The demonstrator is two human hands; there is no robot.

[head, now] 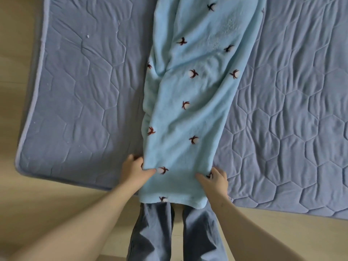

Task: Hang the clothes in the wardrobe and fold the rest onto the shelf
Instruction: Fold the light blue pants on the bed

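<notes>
One fleece garment (pixel 188 119), pale blue, lengthways across the middle of the mat and over its near edge. One quilted mat (pixel 75 100), blue-grey, with a single rounded corner in view, near left. Thirteen dark-and-white motifs (pixel 193 74) countable on the fleece, a few cut short by a fold or an edge. Two hands: left hand (pixel 132 169) and right hand (pixel 216 178), one gripping each side of the fleece by the mat's near edge. Two denim trouser legs (pixel 150 232) below, on one wooden floor (pixel 56 204).
</notes>
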